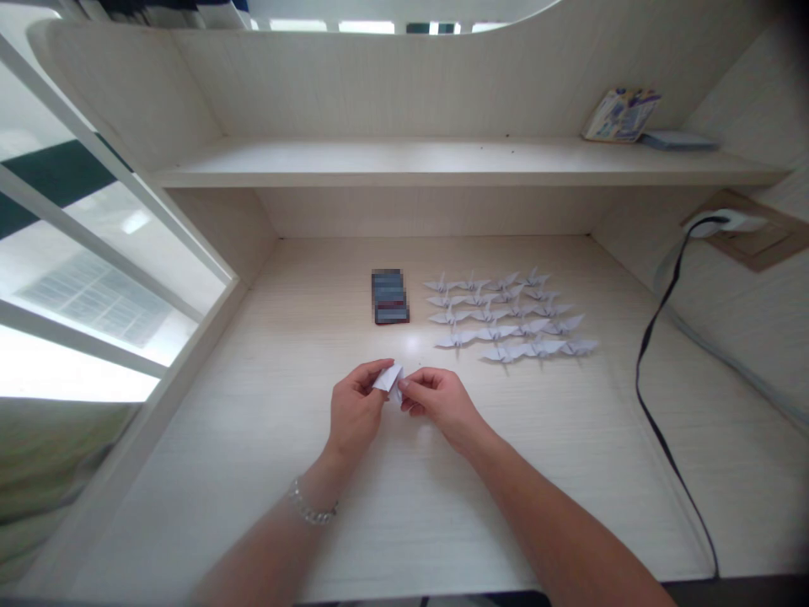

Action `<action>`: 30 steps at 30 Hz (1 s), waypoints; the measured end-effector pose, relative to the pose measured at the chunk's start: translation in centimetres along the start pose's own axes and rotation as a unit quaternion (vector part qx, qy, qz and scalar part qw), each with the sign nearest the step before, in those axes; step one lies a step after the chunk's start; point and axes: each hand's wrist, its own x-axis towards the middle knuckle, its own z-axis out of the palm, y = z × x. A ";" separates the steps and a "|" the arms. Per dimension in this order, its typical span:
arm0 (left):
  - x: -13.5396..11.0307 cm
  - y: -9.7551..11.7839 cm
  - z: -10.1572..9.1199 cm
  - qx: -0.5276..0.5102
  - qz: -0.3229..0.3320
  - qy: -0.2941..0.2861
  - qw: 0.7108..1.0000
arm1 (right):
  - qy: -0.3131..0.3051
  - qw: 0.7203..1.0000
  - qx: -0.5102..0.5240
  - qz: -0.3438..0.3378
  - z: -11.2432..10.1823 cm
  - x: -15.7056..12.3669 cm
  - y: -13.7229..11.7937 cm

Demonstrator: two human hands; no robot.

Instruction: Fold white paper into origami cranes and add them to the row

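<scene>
My left hand (354, 409) and my right hand (439, 403) meet over the middle of the pale wooden desk (253, 438). Both pinch a small folded piece of white paper (390, 379) between thumb and fingers, holding it just above the desk. A beaded bracelet (309, 508) circles my left wrist. Beyond my hands, to the right, several folded white paper cranes (506, 319) lie in neat rows on the desk.
A phone (390, 297) lies flat left of the cranes. A black cable (657, 371) runs from a wall socket (726, 223) on the right down across the desk. A shelf (442, 164) above holds a small carton (620, 115). A window is on the left.
</scene>
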 end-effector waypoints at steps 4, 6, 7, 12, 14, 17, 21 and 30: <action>0.0 0.0 0.0 -0.003 0.001 0.001 1.000 | -0.035 0.999 0.012 0.028 0.0 -0.1 0.0; 0.0 -0.1 0.0 0.000 0.002 0.001 1.000 | -0.038 0.999 0.000 0.022 0.0 0.0 0.1; 0.0 -0.1 0.0 0.001 0.003 0.003 1.000 | -0.036 0.999 -0.008 0.014 0.0 0.0 0.2; 0.1 -0.3 -0.1 0.004 0.002 0.006 1.000 | -0.034 0.999 -0.023 0.004 -0.1 0.1 0.4; 0.1 -0.3 -0.1 0.006 0.005 0.008 1.000 | -0.040 0.999 -0.020 0.019 -0.1 0.0 0.3; 0.1 -0.3 -0.1 0.010 0.002 0.014 1.000 | -0.047 0.998 -0.020 0.026 0.1 -0.1 0.2; 0.1 -0.3 -0.1 0.014 -0.004 0.020 1.000 | -0.041 0.999 -0.031 0.015 0.1 -0.1 0.3; 0.2 -0.4 -0.1 -0.010 -0.007 0.020 1.000 | -0.072 0.996 0.013 0.045 -0.1 -0.2 0.2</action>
